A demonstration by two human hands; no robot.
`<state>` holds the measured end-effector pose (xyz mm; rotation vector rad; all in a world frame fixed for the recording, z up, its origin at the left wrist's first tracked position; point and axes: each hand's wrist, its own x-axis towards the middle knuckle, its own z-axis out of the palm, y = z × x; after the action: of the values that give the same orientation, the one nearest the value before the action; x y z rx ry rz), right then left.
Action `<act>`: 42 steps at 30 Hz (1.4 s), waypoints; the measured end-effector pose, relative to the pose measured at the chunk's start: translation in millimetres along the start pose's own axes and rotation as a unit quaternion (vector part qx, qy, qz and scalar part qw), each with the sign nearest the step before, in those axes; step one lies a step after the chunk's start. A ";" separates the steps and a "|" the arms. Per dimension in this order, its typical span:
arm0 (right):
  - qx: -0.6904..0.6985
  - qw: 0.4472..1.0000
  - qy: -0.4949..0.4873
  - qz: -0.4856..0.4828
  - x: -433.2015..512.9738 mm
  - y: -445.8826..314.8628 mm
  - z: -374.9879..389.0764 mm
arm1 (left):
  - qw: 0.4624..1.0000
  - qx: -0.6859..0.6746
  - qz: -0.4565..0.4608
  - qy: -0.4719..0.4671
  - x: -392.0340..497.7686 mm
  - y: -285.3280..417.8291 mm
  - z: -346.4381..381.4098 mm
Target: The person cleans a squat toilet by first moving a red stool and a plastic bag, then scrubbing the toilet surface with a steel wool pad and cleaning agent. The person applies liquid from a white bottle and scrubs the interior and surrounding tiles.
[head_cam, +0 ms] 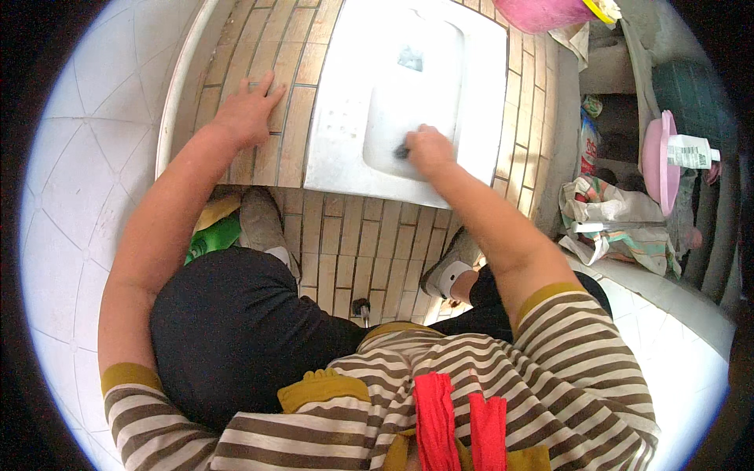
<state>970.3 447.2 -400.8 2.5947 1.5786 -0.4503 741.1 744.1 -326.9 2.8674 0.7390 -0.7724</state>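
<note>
A white ceramic squat toilet is set in the raised tiled step before me. Inside its basin, near the front end, my right hand grips a small dark object, perhaps a scouring pad. Most of that object is hidden by my fingers. My left hand rests palm down on the wood-look tiles left of the toilet, fingers spread and holding nothing. The drain hole lies farther up the basin, beyond my right hand.
A pink bucket stands at the top right. On the right-hand ledge are a pink basin, a white bottle and a crumpled printed bag. A green plastic bottle lies beside my left shoe. White tiled wall rises at left.
</note>
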 end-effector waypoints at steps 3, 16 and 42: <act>0.073 0.993 0.019 -0.094 13.1 -43.0 14.9 | 1.000 -0.003 0.002 -0.005 -0.7 -1.1 -1.4; 0.245 0.961 -0.006 0.128 13.1 -1.3 -5.6 | 1.000 -0.004 0.006 -0.003 -0.9 -6.3 7.6; 0.169 0.957 0.062 0.230 -130.7 -48.5 2.9 | 0.999 -0.011 -0.016 -0.031 9.4 -6.2 9.8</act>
<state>871.1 357.3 -362.0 3.1747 0.9270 -0.5616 740.8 751.7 -339.7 2.8046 0.7822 -0.8475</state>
